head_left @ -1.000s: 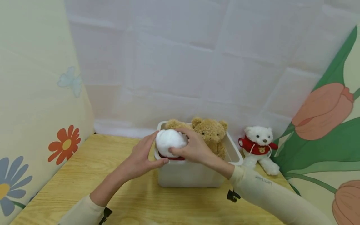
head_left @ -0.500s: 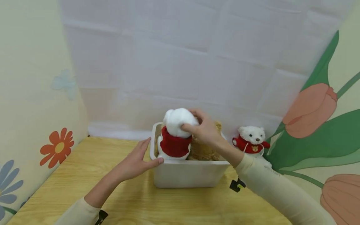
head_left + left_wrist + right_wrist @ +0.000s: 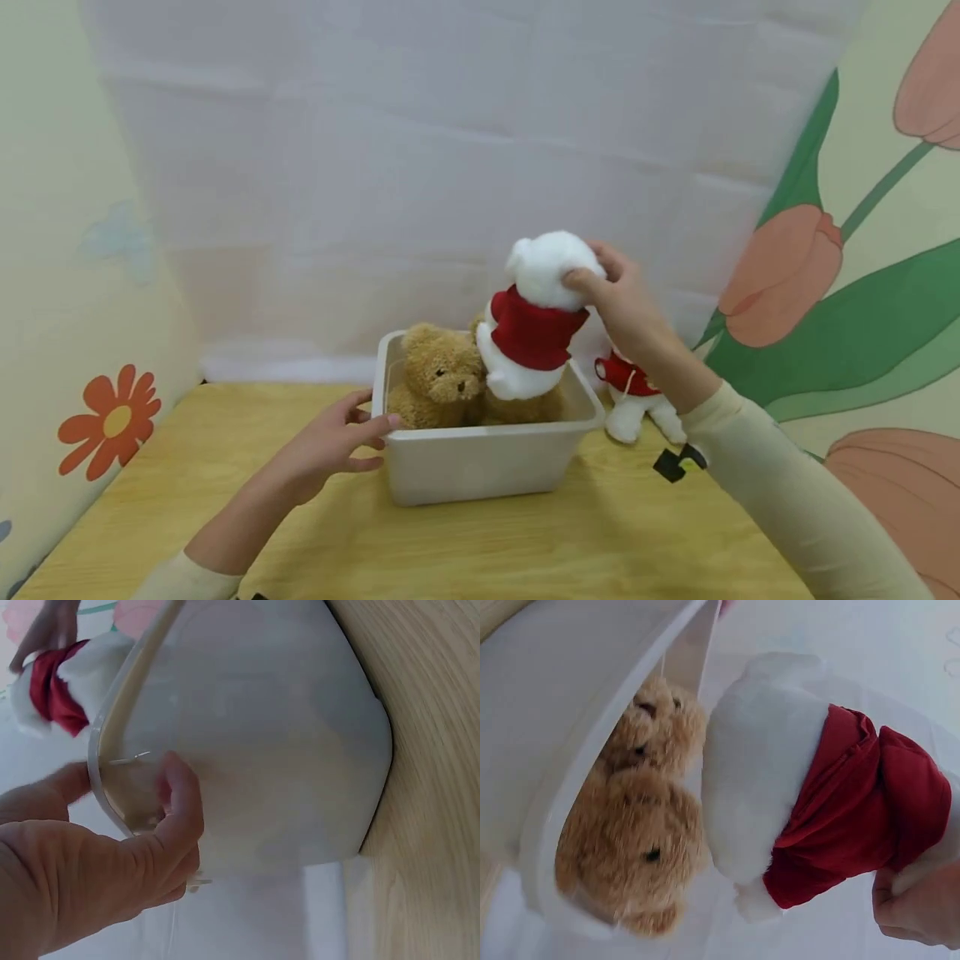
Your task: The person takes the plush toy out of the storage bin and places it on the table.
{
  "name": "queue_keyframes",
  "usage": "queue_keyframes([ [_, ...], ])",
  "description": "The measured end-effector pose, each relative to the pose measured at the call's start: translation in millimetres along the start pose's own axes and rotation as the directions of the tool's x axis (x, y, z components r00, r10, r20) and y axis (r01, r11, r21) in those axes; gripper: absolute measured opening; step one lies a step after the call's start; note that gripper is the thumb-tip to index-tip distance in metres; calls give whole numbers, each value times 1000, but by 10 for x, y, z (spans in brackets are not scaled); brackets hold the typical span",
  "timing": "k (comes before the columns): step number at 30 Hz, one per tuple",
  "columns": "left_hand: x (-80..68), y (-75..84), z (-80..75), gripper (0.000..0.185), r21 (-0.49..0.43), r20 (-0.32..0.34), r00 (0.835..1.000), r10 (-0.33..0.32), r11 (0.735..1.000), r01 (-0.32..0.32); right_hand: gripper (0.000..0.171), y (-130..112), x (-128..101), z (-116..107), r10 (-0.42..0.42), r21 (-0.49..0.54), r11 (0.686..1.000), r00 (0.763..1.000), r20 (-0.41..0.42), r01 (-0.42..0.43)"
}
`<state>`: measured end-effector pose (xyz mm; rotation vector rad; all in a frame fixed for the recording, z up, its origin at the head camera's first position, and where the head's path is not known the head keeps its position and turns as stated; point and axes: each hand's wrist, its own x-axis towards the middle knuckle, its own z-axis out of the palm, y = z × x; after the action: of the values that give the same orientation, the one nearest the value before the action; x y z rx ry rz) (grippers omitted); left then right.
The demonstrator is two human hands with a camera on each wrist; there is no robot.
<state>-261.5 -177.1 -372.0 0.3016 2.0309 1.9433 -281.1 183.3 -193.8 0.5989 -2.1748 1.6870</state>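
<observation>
A white teddy bear in a red top hangs tilted above the right part of a white plastic bin. My right hand holds it by the head, thumb at the back of the head. In the right wrist view the bear's red top and white lower body face the camera. My left hand grips the bin's left rim, thumb on the rim; in the left wrist view its curled fingers lie against the outer wall. A brown teddy bear sits in the bin. Another brown bear beside it is partly hidden.
A second white teddy bear in a red hoodie sits on the wooden table right of the bin, its head hidden by my right arm. A white cloth hangs behind, with flower-printed panels at both sides.
My right hand has lifted the white bear up and rightward out of the bin's left part. My left hand has left the bear and moved to the bin's left rim. The view has shifted.
</observation>
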Motion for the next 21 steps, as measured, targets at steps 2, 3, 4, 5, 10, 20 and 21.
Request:
queue_keyframes([
  [2, -43, -24, -85, 86, -62, -22, 1000, -3, 998, 2, 39, 39, 21, -73, 0, -7, 1000, 1000, -27, -1],
  [3, -74, -39, -130, 84, -91, -29, 1000, -3, 996, 0, 38, 69, 31, -101, 3, -17, 1000, 999, -42, -3],
  [4, -110, -53, -176, 82, -124, -36, 999, -7, 992, 2, 37, 103, 40, -126, 2, -29, 1000, 999, -53, -3],
  [5, -147, -67, -222, 81, -155, -40, 999, -12, 988, 5, 36, 139, 49, -147, 6, -45, 999, 998, -65, -9],
  [10, -291, -85, -420, 81, -251, -26, 999, -32, 968, 24, 27, 336, 155, -298, 65, -51, 996, 986, -156, -74],
  [20, -342, 26, -677, 78, -214, 16, 999, -32, 976, 35, 36, 978, 333, -588, 187, -53, 974, 917, -353, -220],
  [21, -378, 27, -737, 78, -217, 4, 999, -35, 976, 35, 37, 1057, 360, -546, 202, -45, 972, 916, -347, -232],
])
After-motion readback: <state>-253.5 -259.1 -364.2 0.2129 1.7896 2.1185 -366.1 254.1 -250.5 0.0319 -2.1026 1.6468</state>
